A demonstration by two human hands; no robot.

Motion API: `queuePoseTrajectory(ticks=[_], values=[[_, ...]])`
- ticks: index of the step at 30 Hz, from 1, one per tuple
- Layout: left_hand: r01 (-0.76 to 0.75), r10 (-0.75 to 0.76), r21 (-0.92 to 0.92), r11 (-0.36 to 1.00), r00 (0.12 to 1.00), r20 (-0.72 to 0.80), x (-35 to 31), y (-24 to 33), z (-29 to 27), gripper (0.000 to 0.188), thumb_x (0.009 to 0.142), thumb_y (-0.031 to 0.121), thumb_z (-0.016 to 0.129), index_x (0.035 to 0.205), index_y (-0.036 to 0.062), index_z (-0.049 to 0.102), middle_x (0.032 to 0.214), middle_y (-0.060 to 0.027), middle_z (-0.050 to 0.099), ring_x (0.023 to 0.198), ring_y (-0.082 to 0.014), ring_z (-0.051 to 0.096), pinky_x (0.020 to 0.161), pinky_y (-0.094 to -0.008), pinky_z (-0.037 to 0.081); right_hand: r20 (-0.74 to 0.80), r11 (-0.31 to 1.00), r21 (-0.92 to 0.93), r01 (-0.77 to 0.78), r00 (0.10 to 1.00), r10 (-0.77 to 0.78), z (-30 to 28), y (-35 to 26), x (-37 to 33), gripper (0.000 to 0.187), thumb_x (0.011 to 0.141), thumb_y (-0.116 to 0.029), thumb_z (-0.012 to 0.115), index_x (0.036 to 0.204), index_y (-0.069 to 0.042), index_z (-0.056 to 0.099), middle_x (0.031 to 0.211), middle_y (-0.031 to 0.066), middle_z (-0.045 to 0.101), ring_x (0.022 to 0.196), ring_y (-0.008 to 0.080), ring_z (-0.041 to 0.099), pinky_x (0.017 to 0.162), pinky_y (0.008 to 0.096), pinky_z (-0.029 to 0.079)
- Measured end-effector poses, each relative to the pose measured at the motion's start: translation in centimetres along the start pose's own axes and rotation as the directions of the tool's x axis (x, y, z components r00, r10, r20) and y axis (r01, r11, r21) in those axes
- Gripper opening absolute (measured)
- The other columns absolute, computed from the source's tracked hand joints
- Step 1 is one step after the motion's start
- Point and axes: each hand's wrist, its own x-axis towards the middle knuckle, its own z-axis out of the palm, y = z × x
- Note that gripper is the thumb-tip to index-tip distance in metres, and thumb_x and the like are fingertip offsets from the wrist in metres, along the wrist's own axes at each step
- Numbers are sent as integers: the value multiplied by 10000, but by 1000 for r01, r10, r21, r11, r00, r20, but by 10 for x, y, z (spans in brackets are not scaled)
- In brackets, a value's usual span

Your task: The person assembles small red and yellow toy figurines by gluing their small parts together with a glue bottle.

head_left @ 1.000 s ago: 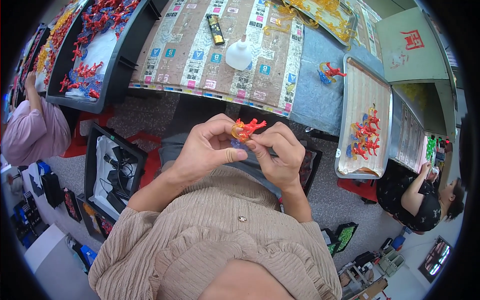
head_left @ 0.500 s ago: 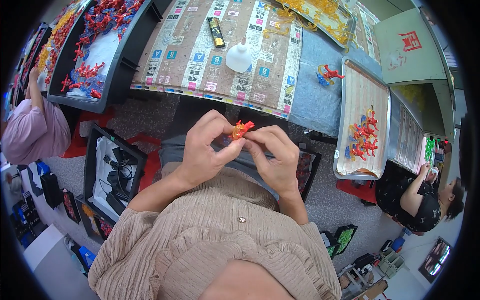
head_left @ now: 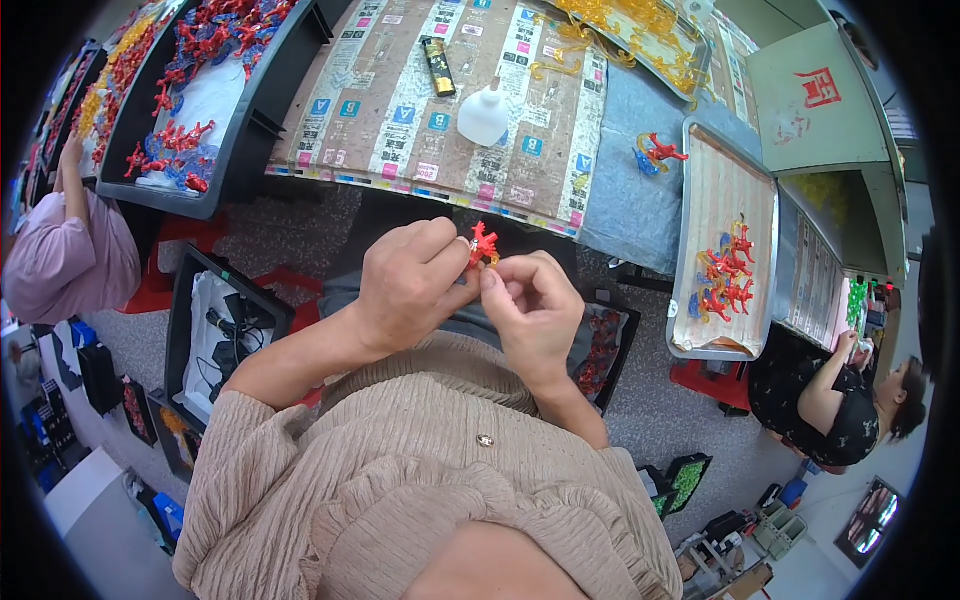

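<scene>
Over my lap, I pinch a small shiny plastic figure, red with a branching shape and some yellow at its lower part. My left hand is closed round its left side, its back turned up and covering part of the figure. My right hand is closed too, thumb and fingertips pressed together at the figure's lower right, where the yellow part shows. Whatever lies between the fingertips is too small to make out. Beyond my hands, a white squeeze bottle and a black and gold lighter-like stick rest on the printed-paper tabletop.
Left stands a black crate of red and blue figures. A metal tray at right holds several red figures; one figure lies on blue cloth. Yellow pieces fill a far tray. People sit at left and right.
My left hand has rolled over, showing more of its back. The figure has tipped more upright, and my right fingers have shifted to its lower side.
</scene>
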Motion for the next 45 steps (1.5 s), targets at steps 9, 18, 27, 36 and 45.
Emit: queuePoseTrajectory(ticks=[9, 18, 27, 36, 45], values=[[-22, 23, -25, 999, 999, 25, -1, -5, 3, 268, 584, 106, 719, 789, 28, 563, 739, -81, 473, 643, -252, 533, 546, -362, 422, 29, 901, -241, 362, 930, -366, 4, 3, 5, 146, 695, 13, 758, 787, -20, 650, 691, 38, 570, 519, 68, 524, 438, 206, 418], [-162, 157, 92, 982, 986, 58, 0, -16, 12, 176, 649, 148, 672, 721, 65, 535, 743, -49, 465, 630, -193, 521, 537, -326, 416, 26, 948, -293, 124, 992, -122, 3, 3, 6, 108, 721, 3, 747, 737, -20, 643, 661, 28, 558, 497, 64, 521, 431, 216, 410], [-264, 258, 99, 959, 963, 73, 10, -16, 14, 169, 656, 158, 667, 714, 69, 536, 735, -40, 448, 616, -184, 500, 525, -320, 398, -145, 902, -369, 223, 945, -293, 6, 12, 3, 118, 726, 14, 728, 717, -17, 615, 639, 40, 539, 471, 91, 494, 426, 228, 395], [-313, 308, 101, 944, 949, 63, 16, -18, 6, 197, 611, 98, 710, 720, 48, 554, 725, -48, 450, 605, -188, 506, 527, -324, 413, 57, 928, 207, -309, 951, 304, -9, 12, 9, 152, 786, -30, 732, 747, -19, 585, 667, -42, 541, 536, 20, 459, 460, 193, 380], [-342, 344, 56, 938, 939, -17, 20, -6, -6, 183, 621, 75, 681, 750, 27, 560, 733, -42, 446, 615, -168, 503, 513, -298, 403, 406, 779, 531, -332, 907, 110, -10, 18, 11, 507, 917, -252, 619, 1297, 54, 483, 1218, 103, 564, 1069, 139, 538, 934, 297, 439]])
